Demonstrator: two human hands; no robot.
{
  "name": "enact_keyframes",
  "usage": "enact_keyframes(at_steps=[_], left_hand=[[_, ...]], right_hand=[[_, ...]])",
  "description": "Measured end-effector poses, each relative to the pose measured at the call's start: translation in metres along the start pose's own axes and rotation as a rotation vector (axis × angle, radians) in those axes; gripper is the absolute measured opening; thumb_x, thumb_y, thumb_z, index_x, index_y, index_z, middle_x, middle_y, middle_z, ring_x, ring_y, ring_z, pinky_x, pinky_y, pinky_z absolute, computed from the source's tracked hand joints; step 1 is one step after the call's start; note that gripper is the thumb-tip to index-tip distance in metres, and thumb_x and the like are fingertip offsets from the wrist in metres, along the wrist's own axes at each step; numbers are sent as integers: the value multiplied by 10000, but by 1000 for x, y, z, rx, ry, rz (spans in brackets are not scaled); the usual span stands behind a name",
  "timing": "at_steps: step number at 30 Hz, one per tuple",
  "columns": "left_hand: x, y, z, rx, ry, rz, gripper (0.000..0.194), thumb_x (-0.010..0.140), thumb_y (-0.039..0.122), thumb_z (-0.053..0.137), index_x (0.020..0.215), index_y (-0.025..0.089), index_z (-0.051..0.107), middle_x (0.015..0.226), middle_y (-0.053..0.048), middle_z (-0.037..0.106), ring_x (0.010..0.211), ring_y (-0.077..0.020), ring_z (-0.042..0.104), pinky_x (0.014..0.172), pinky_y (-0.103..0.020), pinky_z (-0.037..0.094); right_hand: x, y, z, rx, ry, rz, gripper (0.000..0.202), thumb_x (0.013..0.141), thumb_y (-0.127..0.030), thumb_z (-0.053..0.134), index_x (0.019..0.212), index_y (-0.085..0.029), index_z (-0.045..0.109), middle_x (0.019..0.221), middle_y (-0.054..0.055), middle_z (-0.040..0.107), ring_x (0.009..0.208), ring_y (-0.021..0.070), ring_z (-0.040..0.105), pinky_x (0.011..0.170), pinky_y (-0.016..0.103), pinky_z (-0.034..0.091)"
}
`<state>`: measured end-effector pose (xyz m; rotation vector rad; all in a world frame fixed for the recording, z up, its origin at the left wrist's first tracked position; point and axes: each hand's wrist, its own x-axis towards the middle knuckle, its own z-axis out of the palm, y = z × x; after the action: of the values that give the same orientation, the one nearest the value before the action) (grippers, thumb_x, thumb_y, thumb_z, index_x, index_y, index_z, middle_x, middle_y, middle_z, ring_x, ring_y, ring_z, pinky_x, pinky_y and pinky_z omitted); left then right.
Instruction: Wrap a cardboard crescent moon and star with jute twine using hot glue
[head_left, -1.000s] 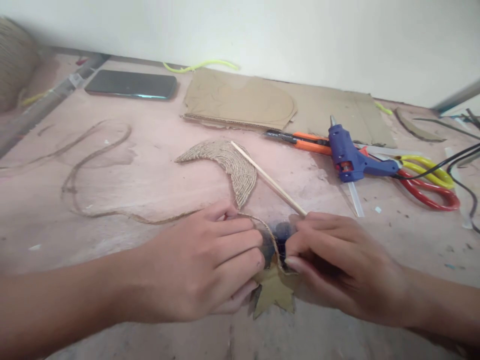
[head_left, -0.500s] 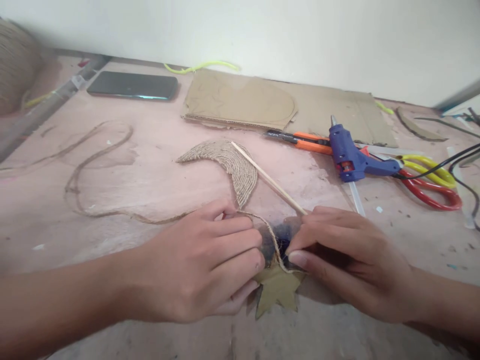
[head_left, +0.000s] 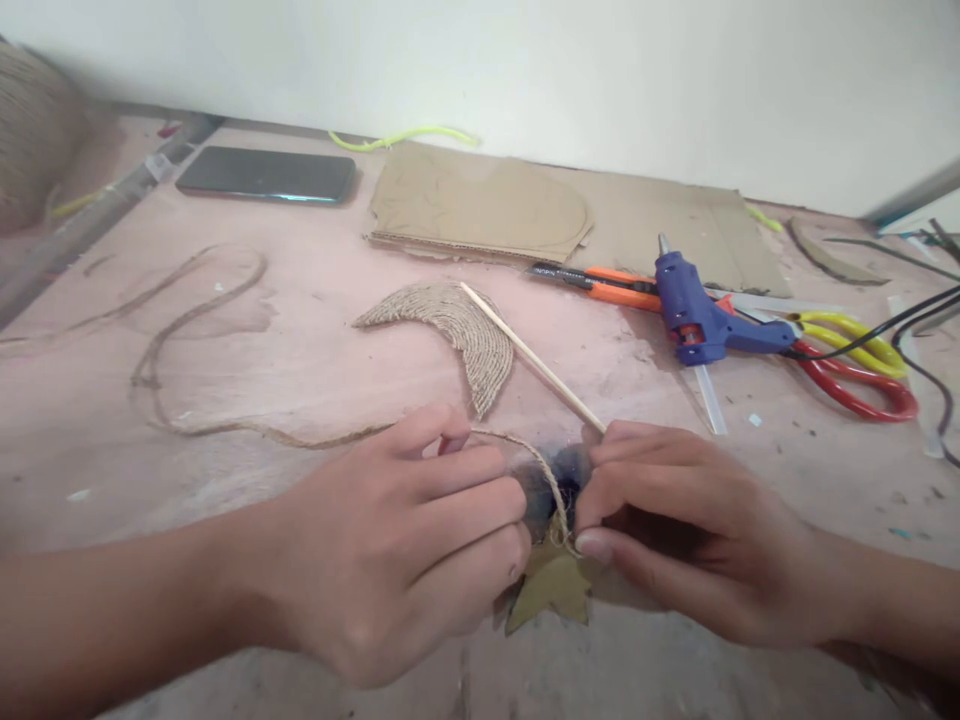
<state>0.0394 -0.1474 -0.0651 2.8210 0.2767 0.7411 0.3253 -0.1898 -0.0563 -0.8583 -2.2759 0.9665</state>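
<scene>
A cardboard star (head_left: 553, 592) lies low in the middle, its upper part hidden between my hands. My left hand (head_left: 420, 540) is closed at the star's left side, and its fingertips are hidden. From the left a jute twine (head_left: 281, 436) runs past that hand and curls down onto the star's top. My right hand (head_left: 675, 520) pinches the twine by the star's right side; a thin wooden stick (head_left: 532, 360) also sticks out from its fingers. The stick's tip reaches over a crescent covered in twine (head_left: 480, 345), which lies just beyond my hands.
A blue glue gun (head_left: 686, 310), an orange cutter (head_left: 619, 286) and red and yellow scissors (head_left: 862, 385) lie at the right. Cardboard sheets (head_left: 480, 205) and a phone (head_left: 266, 174) are at the back, a twine roll (head_left: 37, 130) at far left.
The twine at the star's top has drawn into a small loop where it ran out to the right before. My right hand has shifted slightly downwards, and the star has tilted a little.
</scene>
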Motion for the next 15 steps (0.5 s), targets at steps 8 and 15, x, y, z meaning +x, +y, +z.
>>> enact_keyframes(at_steps=[8,15], left_hand=[[3,-1,0,-70,-24,37,168,1028,109,646,883,194,648,849,-19,690,775,-197,639,838,-444,477],[5,0,-4,-78,-85,27,194,1071,120,567,920,217,639,822,-9,671,764,-204,612,775,-447,464]], right_hand=[[0,-1,-1,-65,76,31,150,1118,-210,605,971,-242,598,745,-50,640,644,103,561,629,261,473],[-8,0,0,215,285,249,372,1203,-341,447,848,-255,520,670,-43,521,551,113,483,504,281,428]])
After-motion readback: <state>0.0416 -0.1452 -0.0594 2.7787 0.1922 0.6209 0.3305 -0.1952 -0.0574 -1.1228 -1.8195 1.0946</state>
